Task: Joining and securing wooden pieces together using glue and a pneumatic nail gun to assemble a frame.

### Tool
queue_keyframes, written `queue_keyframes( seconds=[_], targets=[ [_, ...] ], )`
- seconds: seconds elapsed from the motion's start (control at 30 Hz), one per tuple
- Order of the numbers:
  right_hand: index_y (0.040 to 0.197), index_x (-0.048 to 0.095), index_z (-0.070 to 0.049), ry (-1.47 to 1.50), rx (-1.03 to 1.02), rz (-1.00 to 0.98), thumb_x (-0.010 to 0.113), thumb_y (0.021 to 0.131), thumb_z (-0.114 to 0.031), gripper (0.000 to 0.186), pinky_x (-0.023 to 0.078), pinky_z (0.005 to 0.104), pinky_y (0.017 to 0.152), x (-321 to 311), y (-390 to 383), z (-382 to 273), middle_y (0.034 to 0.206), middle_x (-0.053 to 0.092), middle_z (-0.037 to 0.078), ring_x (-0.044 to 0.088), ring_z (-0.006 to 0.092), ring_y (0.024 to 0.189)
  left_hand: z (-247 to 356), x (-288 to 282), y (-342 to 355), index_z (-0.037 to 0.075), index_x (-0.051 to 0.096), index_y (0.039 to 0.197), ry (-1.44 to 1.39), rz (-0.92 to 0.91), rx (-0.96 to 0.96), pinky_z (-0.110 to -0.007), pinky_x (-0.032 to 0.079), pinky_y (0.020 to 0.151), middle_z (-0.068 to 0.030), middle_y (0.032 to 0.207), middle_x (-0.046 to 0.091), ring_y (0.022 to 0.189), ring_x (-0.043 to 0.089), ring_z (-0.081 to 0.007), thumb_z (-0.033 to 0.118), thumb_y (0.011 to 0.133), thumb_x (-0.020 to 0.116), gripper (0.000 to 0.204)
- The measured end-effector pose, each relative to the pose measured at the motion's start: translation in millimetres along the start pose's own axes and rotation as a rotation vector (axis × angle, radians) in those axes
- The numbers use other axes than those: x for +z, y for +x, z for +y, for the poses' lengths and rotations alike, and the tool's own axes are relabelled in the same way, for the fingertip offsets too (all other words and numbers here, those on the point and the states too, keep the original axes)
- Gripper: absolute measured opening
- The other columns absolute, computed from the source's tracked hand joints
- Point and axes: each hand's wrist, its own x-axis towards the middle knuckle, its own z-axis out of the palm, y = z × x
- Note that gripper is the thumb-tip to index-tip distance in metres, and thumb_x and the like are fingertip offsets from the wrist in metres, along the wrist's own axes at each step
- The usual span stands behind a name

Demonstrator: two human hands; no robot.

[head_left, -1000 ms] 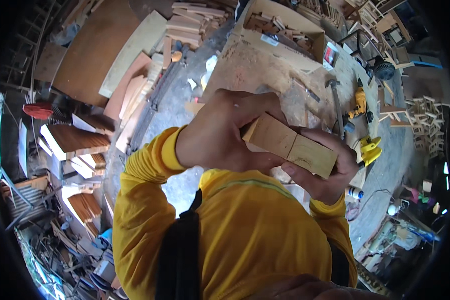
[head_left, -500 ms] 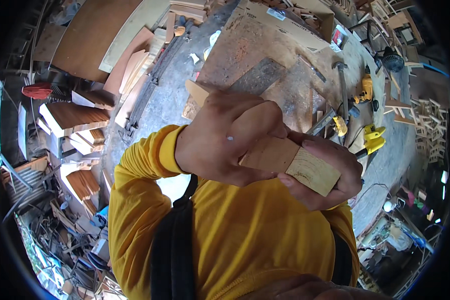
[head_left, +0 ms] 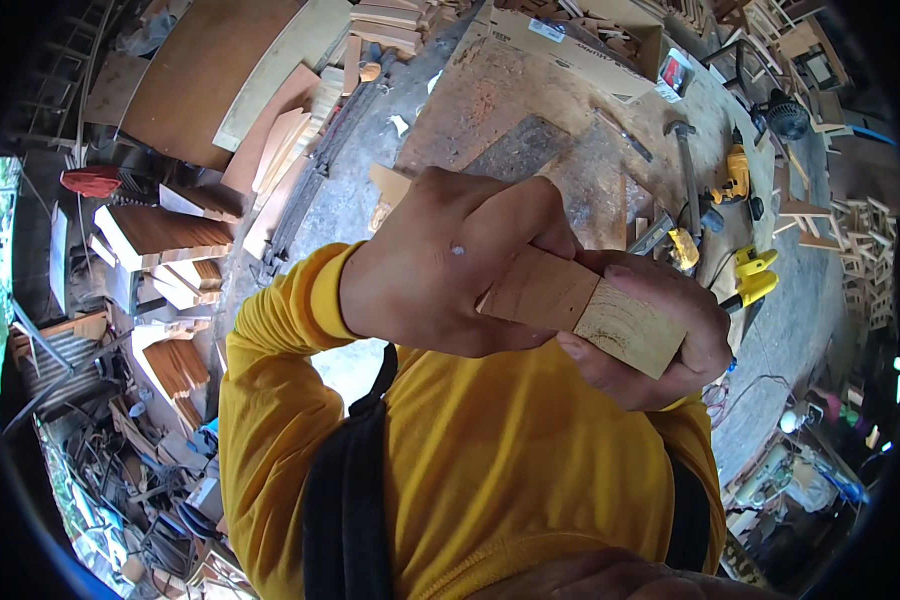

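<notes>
In front of my yellow-sleeved chest, two square-ended wooden blocks meet side by side. My left hand (head_left: pixel 450 265) is closed round the reddish-brown wooden block (head_left: pixel 538 290), thumb and fingers bent over it. The pale wooden block (head_left: pixel 630 325), with curved growth rings on its end, sits in my right hand (head_left: pixel 685 320), its thumb along the upper edge and a fingertip below. The blocks' adjoining edges appear to touch. How far they reach below their upturned ends is hidden by my hands.
Beyond my hands lie a hammer (head_left: pixel 684 170), a yellow drill (head_left: pixel 736 172), a yellow-handled saw (head_left: pixel 755 275) and a chisel-like tool (head_left: pixel 625 135). A cardboard box (head_left: pixel 580 52) holds wood pieces at the far side. Stacked boards (head_left: pixel 165 237) stand at left, chair-like frames (head_left: pixel 867 250) at right.
The view has shifted slightly, so the surroundings at left sit further right. Both hands keep their hold, and the paired blocks have moved only a little.
</notes>
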Motion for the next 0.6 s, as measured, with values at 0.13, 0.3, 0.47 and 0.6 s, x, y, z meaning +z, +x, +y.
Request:
queue_keyframes(
  seconds=[0.13, 0.3, 0.47, 0.6],
  targets=[
    [0.119, 0.061, 0.011, -0.017, 0.093, 0.003, 0.087, 0.067, -0.004, 0.06, 0.061, 0.0333, 0.076, -5, -1, -8, 0.096, 0.073, 0.021, 0.075, 0.0282, 0.087, 4, 2, 5, 0.004, 0.056, 0.097, 0.011, -0.018, -0.019, -0.032, 0.059, 0.064, -0.0161, 0.093, 0.074, 0.08, 0.076, -0.0274, 0.022, 0.071, 0.09, 0.046],
    [0.127, 0.056, 0.011, 0.031, 0.104, -0.056, 0.085, 0.069, -0.003, 0.066, 0.06, 0.0318, 0.078, -12, 0, -12, 0.099, 0.073, 0.022, 0.075, 0.0267, 0.089, 6, 4, 7, 0.003, 0.055, 0.097, 0.004, -0.024, 0.042, -0.031, 0.06, 0.065, -0.0173, 0.094, 0.074, 0.08, 0.076, -0.028, 0.019, 0.071, 0.088, 0.045],
    [0.131, 0.052, 0.011, 0.063, 0.1, -0.052, 0.084, 0.07, -0.002, 0.07, 0.06, 0.0315, 0.078, -14, -3, -13, 0.101, 0.073, 0.023, 0.075, 0.0268, 0.092, 9, 6, 12, 0.002, 0.055, 0.098, 0.031, -0.044, 0.091, -0.031, 0.061, 0.065, -0.0184, 0.094, 0.074, 0.08, 0.076, -0.0283, 0.018, 0.071, 0.088, 0.045],
    [0.133, 0.049, 0.012, 0.057, 0.064, -0.02, 0.083, 0.07, -0.002, 0.073, 0.06, 0.0314, 0.078, -16, -2, -14, 0.1, 0.073, 0.023, 0.075, 0.0268, 0.091, 13, 9, 15, 0.001, 0.055, 0.099, 0.023, -0.049, 0.064, -0.032, 0.061, 0.067, -0.0193, 0.095, 0.074, 0.082, 0.076, -0.0287, 0.016, 0.07, 0.089, 0.047]
  ],
)
